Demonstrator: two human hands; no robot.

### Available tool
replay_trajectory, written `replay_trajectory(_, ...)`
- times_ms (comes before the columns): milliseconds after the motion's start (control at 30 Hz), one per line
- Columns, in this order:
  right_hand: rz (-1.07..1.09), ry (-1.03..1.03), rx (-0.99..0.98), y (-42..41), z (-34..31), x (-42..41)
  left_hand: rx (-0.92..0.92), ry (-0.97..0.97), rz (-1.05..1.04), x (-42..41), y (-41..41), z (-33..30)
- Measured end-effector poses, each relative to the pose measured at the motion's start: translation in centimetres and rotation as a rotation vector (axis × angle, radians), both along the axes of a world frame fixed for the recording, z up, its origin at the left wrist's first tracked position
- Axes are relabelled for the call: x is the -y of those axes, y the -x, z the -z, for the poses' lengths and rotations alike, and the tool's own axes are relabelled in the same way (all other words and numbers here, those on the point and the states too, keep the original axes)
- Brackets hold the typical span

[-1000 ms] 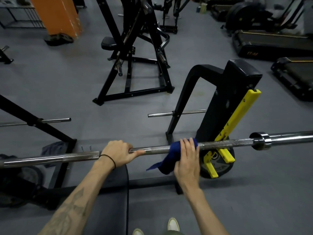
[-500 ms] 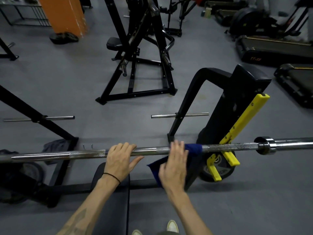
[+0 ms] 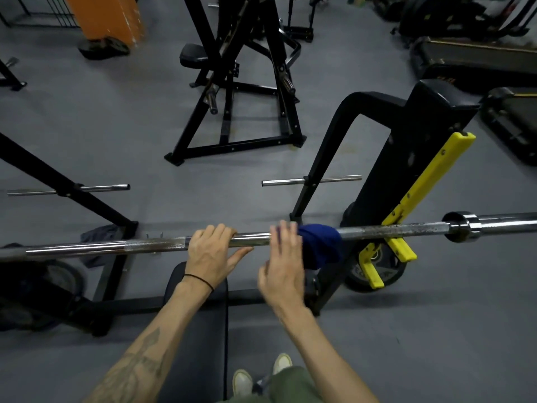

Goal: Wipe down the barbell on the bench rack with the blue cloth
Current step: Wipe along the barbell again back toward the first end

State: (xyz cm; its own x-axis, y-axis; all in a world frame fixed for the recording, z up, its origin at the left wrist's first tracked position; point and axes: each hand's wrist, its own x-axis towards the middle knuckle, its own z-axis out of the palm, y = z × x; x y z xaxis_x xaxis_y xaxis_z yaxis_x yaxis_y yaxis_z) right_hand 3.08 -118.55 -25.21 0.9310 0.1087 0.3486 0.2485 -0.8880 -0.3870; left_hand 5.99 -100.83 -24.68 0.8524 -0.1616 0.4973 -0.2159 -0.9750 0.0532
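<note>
The right hand (image 3: 280,266), fingers straight, had slid the crumpled blue cloth (image 3: 319,245) leftward along the long chrome barbell (image 3: 157,247) toward the gripping left hand (image 3: 213,254); wiping continued.

This is a gym, a weight room with cardio machines. A steel barbell (image 3: 377,229) lies across a black bench rack (image 3: 406,158) fitted with yellow hooks (image 3: 430,181), above a black padded bench (image 3: 197,330). A weight plate (image 3: 374,271) leans at the rack's foot. Chrome plate-storage pegs (image 3: 334,180) stick out from the frames. Farther off, on the grey rubber floor (image 3: 101,126), stand a black plate-loaded machine (image 3: 247,91) with a small seat and treadmills (image 3: 479,62). An orange pillar (image 3: 107,18) rises at the back.
</note>
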Motion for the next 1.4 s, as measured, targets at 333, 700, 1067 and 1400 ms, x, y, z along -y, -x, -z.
replay_trajectory(333, 0.081, -0.045, 0.010, -0.4, 0.2, 4.3, -0.035, 0.016, -0.056, 0.4, 0.3, 0.1)
replay_trajectory(700, -0.062, 0.050, 0.055, -1.3, 0.8, 8.4, -0.053, 0.011, -0.089, 0.7, 0.3, 0.0)
replay_trajectory(1067, -0.184, 0.045, 0.049, -1.9, 0.0, 4.2, -0.072, -0.003, -0.053, 0.2, 0.3, 0.1)
replay_trajectory(1400, -0.141, 0.103, 0.029, -0.6, -0.7, -1.7, -0.030, 0.031, -0.021, 0.0, 0.3, 0.4)
